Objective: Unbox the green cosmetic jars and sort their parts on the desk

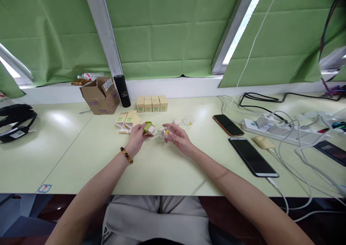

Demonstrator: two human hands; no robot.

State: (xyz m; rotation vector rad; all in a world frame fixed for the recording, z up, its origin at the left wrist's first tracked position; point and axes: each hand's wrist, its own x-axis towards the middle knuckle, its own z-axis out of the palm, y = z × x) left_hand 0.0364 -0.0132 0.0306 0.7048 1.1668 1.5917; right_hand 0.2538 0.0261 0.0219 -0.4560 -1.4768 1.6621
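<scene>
Tabletop (89,169) with a carton row (156,108) as landmark; on the row's near side, the left hand (136,135) grasps a green-and-white object (149,128), the right hand (180,139) a clear shell (162,132), each grip at the outer side; both look light; the shell is probably stiff, slick and easily cracked, best pinched gently by its rim, the green-and-white object around its green part; a second shell (188,120) lies right and nearward of the row.

Left edge cuts off black headset (16,133)
</scene>
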